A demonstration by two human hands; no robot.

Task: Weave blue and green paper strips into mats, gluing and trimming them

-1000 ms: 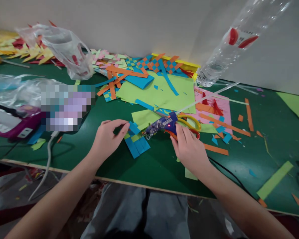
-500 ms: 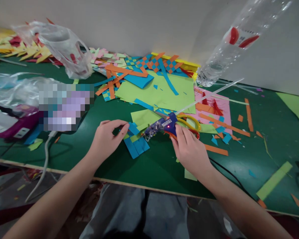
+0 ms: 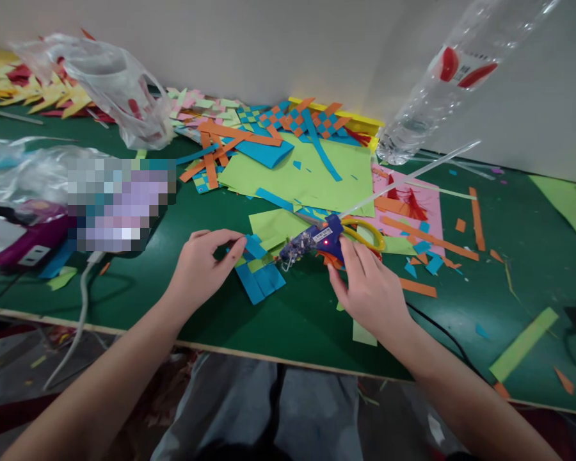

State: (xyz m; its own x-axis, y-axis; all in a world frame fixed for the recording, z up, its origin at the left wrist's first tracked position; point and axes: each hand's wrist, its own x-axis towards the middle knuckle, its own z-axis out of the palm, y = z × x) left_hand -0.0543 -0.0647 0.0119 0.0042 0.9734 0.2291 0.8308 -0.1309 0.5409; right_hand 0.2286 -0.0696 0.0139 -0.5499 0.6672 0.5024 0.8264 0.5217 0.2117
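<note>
My left hand (image 3: 204, 266) pinches the upper left part of a small piece of woven blue and green paper strips (image 3: 262, 280) lying on the green table. Wrapped around the handle of a blue hot glue gun (image 3: 330, 235) is my right hand (image 3: 372, 282). The gun points left, its nozzle just right of the woven piece, and a red light glows on its side. Its front end is crusted with stringy bits. A clear glue stick (image 3: 422, 173) sticks out of the back. Yellow-handled scissors (image 3: 372, 234) lie behind the gun, partly hidden.
Green paper sheets (image 3: 307, 173) and woven strips (image 3: 297, 118) lie behind my hands. A plastic bottle (image 3: 441, 89) leans at the back right. Left are a bagged cup (image 3: 134, 102), a blurred-out object (image 3: 125, 208) with a white cable (image 3: 82, 314), and a purple device (image 3: 33, 237).
The glue gun has shifted slightly right relative to the woven piece. My left hand keeps its pinch. The whole view has moved a little.
</note>
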